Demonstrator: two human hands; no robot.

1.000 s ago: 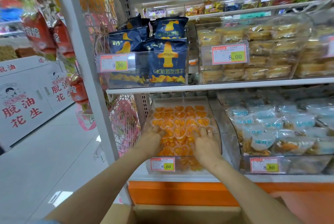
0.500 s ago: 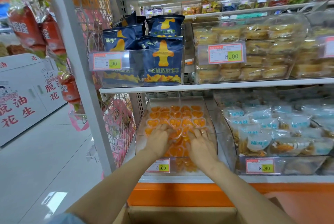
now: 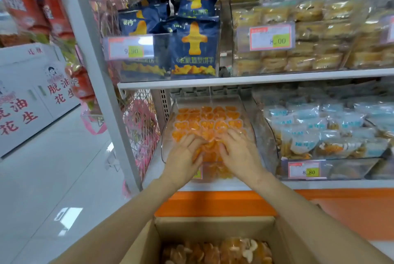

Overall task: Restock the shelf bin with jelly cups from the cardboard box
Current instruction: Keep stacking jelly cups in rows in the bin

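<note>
A clear plastic shelf bin on the lower shelf holds several orange jelly cups laid in rows. My left hand and my right hand rest flat on the front cups in the bin, fingers spread and close together, covering the cups beneath them. Neither hand grips a cup that I can see. Below, an open cardboard box shows more orange jelly cups inside, between my forearms.
A white shelf upright stands left of the bin. Dark blue snack bags fill the bin above. Pale blue packets fill the bin to the right. An orange base panel runs under the shelf. White floor lies to the left.
Both hands have slid toward each other over the front cups. The view has tilted down, so the box's contents now show.
</note>
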